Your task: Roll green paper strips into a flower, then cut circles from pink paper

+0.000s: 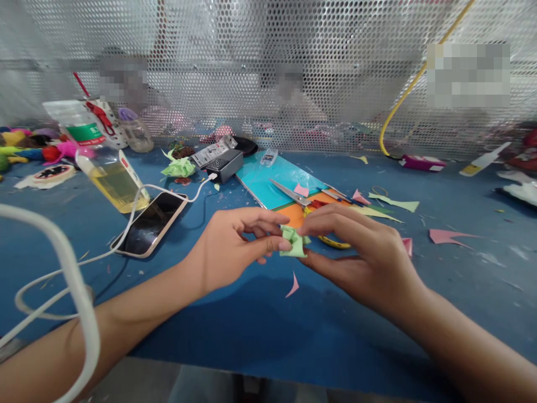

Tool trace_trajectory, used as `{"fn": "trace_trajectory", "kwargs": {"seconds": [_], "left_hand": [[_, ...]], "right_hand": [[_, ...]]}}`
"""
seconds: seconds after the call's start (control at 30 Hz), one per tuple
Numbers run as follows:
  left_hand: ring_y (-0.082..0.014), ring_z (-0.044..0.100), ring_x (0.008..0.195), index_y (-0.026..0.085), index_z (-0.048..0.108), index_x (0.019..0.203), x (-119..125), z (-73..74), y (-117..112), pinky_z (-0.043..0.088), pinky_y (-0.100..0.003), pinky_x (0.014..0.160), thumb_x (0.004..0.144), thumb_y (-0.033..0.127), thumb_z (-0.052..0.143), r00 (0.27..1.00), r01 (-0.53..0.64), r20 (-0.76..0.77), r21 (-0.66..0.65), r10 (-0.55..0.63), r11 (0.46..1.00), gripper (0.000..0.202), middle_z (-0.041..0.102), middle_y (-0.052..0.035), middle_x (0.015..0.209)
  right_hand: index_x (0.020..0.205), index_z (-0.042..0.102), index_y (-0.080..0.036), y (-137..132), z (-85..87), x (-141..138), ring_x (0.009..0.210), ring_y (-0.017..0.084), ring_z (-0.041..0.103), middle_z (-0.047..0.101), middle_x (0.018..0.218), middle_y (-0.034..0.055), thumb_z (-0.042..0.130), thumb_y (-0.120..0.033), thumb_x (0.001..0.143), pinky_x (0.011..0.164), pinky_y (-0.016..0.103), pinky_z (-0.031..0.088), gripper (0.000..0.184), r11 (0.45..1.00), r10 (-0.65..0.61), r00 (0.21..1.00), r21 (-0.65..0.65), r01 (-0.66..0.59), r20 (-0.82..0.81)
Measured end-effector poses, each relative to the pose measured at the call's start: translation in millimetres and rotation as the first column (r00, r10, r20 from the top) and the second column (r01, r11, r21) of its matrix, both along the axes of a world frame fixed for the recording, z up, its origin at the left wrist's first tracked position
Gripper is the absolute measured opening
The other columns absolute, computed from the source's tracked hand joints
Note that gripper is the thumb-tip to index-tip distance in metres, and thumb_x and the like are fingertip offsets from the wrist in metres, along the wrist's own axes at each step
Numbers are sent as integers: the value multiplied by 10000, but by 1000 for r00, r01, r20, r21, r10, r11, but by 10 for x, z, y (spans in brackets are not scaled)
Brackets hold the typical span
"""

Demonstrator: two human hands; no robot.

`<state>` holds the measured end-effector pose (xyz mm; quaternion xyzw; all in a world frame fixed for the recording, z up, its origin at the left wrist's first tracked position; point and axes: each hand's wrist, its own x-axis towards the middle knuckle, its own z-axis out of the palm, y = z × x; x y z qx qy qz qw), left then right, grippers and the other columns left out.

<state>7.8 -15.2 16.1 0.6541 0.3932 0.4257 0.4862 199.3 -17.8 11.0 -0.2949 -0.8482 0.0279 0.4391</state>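
Note:
Between my two hands, just above the blue table, is a small piece of folded light green paper (293,242). My left hand (235,249) pinches its left side between thumb and fingers. From the other side, my right hand (361,252) has its fingertips and thumb around the paper's right edge. Scissors (289,193) with red and yellow handles lie just behind the hands, their handles partly covered by my right hand. A thin curved pink paper scrap (292,285) rests on the table below the green paper.
A phone (153,224), a tilted bottle of yellow liquid (111,179) and a grey box (225,166) stand left. A white cable (79,280) loops over my left forearm. Behind lie blue sheets (251,173); pink scraps (447,237) lie right. A perforated metal screen (235,45) closes the back.

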Motion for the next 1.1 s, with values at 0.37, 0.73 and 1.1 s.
{"fn": "trace_trajectory", "kwargs": {"seconds": [0.37, 0.73, 1.1], "left_hand": [[-104, 603, 605, 156, 720, 779, -13, -26, 5, 539, -176, 510, 747, 251, 682, 986, 35, -163, 14, -33, 999, 107, 683, -14, 681], [-106, 575, 631, 176, 727, 807, -6, -35, -16, 528, -192, 556, 778, 303, 649, 974, 72, -212, -46, -80, 996, 152, 679, -11, 725], [-111, 596, 647, 169, 717, 776, 10, 19, -55, 448, -157, 489, 729, 318, 695, 939, 149, -317, 32, -132, 988, 158, 666, -14, 742]], "right_hand": [[774, 558, -244, 19, -17, 17, 699, 149, 614, 638, 751, -4, 623, -120, 774, 641, 286, 496, 140, 992, 0, 1000, -130, 1, 9], [880, 611, -232, 10, -6, 33, 753, 152, 641, 676, 830, 20, 590, -152, 829, 655, 270, 502, 97, 994, 33, 995, -103, -23, 97], [825, 647, -214, 27, -10, 73, 718, 199, 665, 708, 768, 42, 587, -360, 866, 638, 322, 510, 163, 999, -27, 979, -40, 36, 202]]}}
